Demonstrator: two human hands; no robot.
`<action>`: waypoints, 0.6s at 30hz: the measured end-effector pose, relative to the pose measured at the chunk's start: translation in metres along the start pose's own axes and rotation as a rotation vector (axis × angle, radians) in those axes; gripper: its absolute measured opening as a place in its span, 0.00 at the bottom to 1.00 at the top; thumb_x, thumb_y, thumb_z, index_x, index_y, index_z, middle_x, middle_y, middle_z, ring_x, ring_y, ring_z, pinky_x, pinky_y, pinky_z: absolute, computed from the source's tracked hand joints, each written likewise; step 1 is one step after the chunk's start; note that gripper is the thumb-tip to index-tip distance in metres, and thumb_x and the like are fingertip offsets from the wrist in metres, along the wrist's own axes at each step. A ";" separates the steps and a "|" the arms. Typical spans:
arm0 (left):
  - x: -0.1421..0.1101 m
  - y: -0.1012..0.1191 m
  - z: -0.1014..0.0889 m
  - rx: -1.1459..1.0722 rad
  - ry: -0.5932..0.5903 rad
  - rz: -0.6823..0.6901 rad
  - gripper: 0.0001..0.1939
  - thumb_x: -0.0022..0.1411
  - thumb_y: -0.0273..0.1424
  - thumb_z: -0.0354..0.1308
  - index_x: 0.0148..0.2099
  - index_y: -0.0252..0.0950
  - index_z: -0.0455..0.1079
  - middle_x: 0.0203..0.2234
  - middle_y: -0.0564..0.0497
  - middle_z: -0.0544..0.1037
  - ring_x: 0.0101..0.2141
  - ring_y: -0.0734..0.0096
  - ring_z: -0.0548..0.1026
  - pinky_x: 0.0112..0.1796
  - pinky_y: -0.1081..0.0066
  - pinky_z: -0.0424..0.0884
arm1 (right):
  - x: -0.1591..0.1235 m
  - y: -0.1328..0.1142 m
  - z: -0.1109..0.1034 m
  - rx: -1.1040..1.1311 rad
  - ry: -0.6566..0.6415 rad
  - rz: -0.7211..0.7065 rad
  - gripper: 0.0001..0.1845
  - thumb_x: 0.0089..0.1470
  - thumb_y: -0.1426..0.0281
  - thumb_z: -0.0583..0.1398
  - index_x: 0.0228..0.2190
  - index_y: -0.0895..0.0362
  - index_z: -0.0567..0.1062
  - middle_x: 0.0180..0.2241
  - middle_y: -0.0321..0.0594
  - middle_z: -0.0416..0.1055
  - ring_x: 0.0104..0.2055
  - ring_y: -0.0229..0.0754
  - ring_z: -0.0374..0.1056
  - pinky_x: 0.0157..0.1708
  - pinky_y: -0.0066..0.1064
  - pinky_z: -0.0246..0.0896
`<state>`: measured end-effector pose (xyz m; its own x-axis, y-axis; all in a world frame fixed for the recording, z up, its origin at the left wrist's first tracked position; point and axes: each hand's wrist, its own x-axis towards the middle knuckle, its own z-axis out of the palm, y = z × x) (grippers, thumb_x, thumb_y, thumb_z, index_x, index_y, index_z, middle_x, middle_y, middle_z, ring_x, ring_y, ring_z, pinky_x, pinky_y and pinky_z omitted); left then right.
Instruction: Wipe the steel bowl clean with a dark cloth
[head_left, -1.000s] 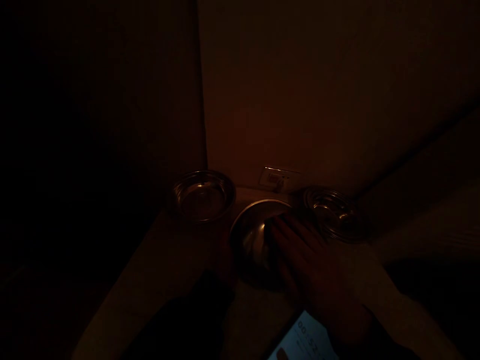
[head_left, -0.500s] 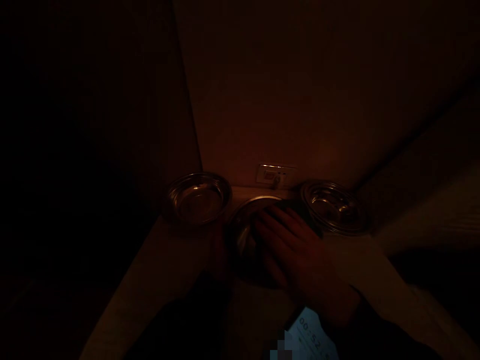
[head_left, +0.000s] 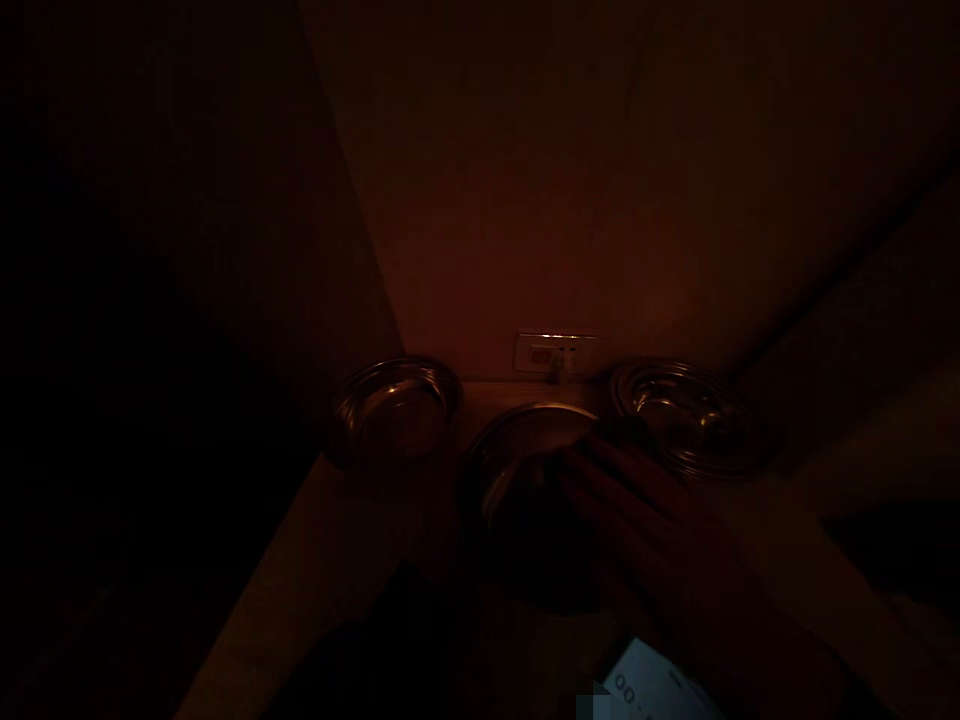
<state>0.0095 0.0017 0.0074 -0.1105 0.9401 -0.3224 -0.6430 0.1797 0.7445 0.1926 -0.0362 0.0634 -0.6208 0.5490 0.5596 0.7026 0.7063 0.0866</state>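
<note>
The scene is very dim. Three steel bowls stand on a counter by the wall. My right hand (head_left: 652, 530) lies over the right side of the middle bowl (head_left: 517, 440), fingers stretched out and flat, the fingertips near its far rim. I can make out nothing in that hand. A dark sleeve (head_left: 375, 650) at the bottom left reaches toward the bowl's left side. My left hand (head_left: 444, 510) is only a faint shape there, its fingers lost in the dark.
A left bowl (head_left: 397, 410) and a right bowl (head_left: 690, 415) flank the middle one. A wall switch plate (head_left: 555, 352) sits behind them. A lit phone screen (head_left: 652, 690) showing digits lies at the bottom edge. The counter's left edge drops into darkness.
My right hand has shifted to the right and lower across the middle bowl, uncovering more of its inside. The view has tilted slightly.
</note>
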 end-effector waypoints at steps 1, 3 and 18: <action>0.000 0.000 0.003 0.008 -0.010 -0.017 0.20 0.59 0.45 0.53 0.41 0.36 0.76 0.38 0.47 0.80 0.49 0.55 0.72 0.50 0.62 0.67 | 0.006 0.001 -0.001 0.008 0.000 -0.007 0.21 0.56 0.74 0.55 0.52 0.63 0.68 0.55 0.48 0.66 0.60 0.52 0.56 0.56 0.50 0.59; 0.000 0.001 0.009 0.017 -0.038 -0.051 0.23 0.58 0.47 0.53 0.39 0.33 0.77 0.37 0.43 0.80 0.46 0.52 0.74 0.48 0.59 0.69 | 0.017 0.002 -0.004 0.033 -0.002 -0.030 0.22 0.56 0.73 0.54 0.52 0.63 0.68 0.54 0.47 0.67 0.59 0.51 0.58 0.57 0.50 0.58; 0.003 0.013 0.016 -0.012 -0.039 -0.001 0.22 0.60 0.46 0.51 0.38 0.33 0.76 0.34 0.45 0.80 0.44 0.58 0.75 0.46 0.63 0.69 | 0.008 0.016 0.000 -0.002 0.003 -0.092 0.20 0.56 0.74 0.54 0.51 0.64 0.70 0.54 0.46 0.67 0.59 0.50 0.59 0.55 0.46 0.61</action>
<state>0.0131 0.0117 0.0256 -0.0801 0.9505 -0.3002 -0.6522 0.1778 0.7369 0.1982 -0.0203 0.0691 -0.6817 0.4808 0.5514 0.6435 0.7527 0.1393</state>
